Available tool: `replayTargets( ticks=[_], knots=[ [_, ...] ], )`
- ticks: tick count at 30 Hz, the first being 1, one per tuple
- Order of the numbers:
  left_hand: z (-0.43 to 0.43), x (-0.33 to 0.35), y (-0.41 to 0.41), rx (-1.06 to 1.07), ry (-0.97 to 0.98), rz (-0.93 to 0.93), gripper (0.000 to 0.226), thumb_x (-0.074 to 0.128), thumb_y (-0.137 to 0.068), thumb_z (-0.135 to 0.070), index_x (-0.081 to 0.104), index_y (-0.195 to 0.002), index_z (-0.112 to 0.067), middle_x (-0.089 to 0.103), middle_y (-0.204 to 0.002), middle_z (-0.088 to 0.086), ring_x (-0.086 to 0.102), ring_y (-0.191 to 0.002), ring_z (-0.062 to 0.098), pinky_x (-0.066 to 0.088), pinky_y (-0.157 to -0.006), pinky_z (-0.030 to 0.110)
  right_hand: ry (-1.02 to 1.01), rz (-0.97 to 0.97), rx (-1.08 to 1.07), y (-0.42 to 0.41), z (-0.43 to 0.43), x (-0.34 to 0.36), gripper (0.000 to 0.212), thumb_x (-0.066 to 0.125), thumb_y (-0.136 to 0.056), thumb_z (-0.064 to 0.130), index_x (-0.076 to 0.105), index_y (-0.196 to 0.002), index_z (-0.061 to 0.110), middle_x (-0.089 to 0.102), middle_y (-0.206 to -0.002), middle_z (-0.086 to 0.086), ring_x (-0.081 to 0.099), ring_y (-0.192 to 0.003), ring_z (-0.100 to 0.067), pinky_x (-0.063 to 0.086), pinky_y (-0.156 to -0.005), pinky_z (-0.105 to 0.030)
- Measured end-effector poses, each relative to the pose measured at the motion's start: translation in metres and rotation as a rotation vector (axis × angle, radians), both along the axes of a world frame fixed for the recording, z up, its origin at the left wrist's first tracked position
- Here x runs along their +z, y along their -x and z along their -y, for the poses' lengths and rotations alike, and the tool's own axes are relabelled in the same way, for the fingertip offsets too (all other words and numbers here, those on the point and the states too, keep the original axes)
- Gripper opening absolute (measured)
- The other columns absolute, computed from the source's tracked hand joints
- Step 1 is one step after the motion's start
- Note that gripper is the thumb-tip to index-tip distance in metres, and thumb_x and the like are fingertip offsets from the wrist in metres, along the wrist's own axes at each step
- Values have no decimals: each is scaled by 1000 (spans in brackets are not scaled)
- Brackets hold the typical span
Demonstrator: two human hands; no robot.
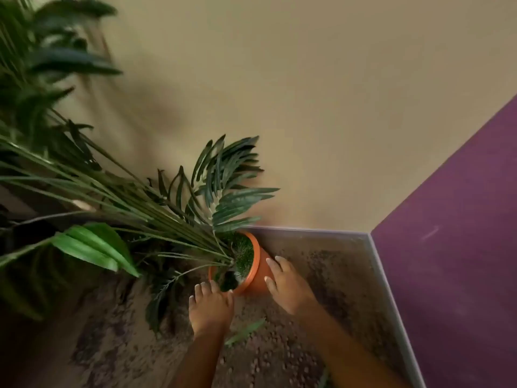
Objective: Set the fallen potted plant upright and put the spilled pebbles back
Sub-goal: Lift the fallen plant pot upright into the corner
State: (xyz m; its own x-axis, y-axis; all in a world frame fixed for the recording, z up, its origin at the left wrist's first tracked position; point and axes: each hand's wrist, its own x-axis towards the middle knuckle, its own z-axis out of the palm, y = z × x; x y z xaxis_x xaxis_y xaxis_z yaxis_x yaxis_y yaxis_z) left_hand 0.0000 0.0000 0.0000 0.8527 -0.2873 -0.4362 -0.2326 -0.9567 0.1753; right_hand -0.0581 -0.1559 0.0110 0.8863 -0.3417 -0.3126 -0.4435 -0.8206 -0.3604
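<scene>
fingers (272, 263) of the right hand (288, 284) curve over the side of an orange pot (260, 273), grasping it, while the straight fingers (202, 289) of the left hand (211, 306) press flat against its rim, low in the frame's centre. the one pot lies tipped on a bed of brown pebbles (279, 351), its mouth turned toward the upper left and its base toward the lower right, under the right hand. green moss (244, 253) fills the mouth. the plant (156, 203) runs its long axis from the pot toward the left edge of the frame, thin stems fanning low over the bed, dark fronds arching above the rim. one loose leaf (246, 331) lies on the pebbles between the two forearms. a broad bright-green leaf (92, 247) hangs at left; which plant it belongs to cannot be told. more foliage, blurred, fills the upper left corner. a grey edging (389, 275) bounds the bed at back and right, meeting a beige wall (307, 107) behind and a purple wall (461, 247) at right.
</scene>
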Motion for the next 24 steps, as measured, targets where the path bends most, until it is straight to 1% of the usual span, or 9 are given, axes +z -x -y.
replayTargets(
  ticks=[3, 5, 9, 12, 14, 17, 19, 21, 24],
  knots=[
    [7, -57, -10, 171, 79, -66, 56, 31, -98, -37, 27, -145, -6, 34, -151, 13, 24, -143, 27, 26, -116, 41, 48, 32, 49, -27, 5, -55, 50, 34, -100, 29, 24, -148, 18, 19, -158, -4, 21, -144, -19, 31, -113, -34],
    [12, -91, -22, 325, 195, -146, 54, 35, -98, -33, 33, -141, -1, 38, -147, 17, 28, -140, 31, 29, -113, 41, 72, 44, 91, -49, 11, -86, 51, 33, -101, 28, 20, -149, 17, 15, -159, -5, 15, -147, -20, 27, -115, -34],
    [25, -152, -46, 543, 370, -245, 54, 36, -98, -30, 37, -136, 8, 41, -143, 25, 35, -134, 36, 31, -110, 38, 6, 106, 56, -84, 20, -131, 55, 32, -102, 32, 14, -151, 16, 7, -161, -5, 6, -148, -21, 20, -119, -38],
    [35, -177, -58, 690, 589, -280, 48, 45, -93, -26, 51, -126, 9, 53, -131, 29, 50, -121, 38, 42, -102, 39, -89, 192, -25, -104, 21, -144, 54, 33, -102, 31, 17, -150, 15, 9, -160, -8, 13, -147, -24, 20, -118, -37],
    [41, -187, -61, 777, 726, -293, 43, 49, -92, -20, 54, -124, 8, 56, -127, 29, 54, -117, 38, 45, -98, 37, -118, 228, -58, -113, 22, -148, 52, 35, -102, 27, 21, -149, 12, 14, -159, -10, 19, -145, -27, 23, -117, -36],
    [46, -197, -64, 899, 855, -250, 39, 50, -89, -11, 54, -122, 10, 57, -124, 31, 54, -115, 40, 44, -95, 39, -200, 253, -127, -123, 25, -150, 51, 38, -99, 9, 24, -148, 9, 22, -156, -11, 28, -141, -27, 27, -114, -32],
    [50, -204, -65, 993, 942, -216, 36, 52, -88, -8, 56, -118, 11, 59, -119, 32, 55, -111, 41, 46, -93, 42, -236, 239, -155, -125, 26, -151, 58, 37, -94, -3, 22, -149, 10, 23, -155, -11, 30, -140, -27, 30, -111, -30],
    [54, -205, -64, 1094, 982, -162, 34, 53, -89, -9, 58, -116, 11, 59, -118, 33, 56, -109, 43, 45, -90, 44, -241, 246, -182, -126, 26, -152, 63, 38, -91, -7, 21, -149, 10, 24, -154, -11, 32, -138, -28, 33, -109, -30],
    [57, -208, -64, 1276, 1052, -150, 34, 52, -90, -7, 57, -114, 16, 58, -118, 36, 56, -109, 46, 45, -89, 47, -263, 283, -235, -127, 25, -157, 64, 38, -91, -9, 22, -149, 11, 25, -153, -9, 33, -137, -27, 34, -108, -29]
  ],
)
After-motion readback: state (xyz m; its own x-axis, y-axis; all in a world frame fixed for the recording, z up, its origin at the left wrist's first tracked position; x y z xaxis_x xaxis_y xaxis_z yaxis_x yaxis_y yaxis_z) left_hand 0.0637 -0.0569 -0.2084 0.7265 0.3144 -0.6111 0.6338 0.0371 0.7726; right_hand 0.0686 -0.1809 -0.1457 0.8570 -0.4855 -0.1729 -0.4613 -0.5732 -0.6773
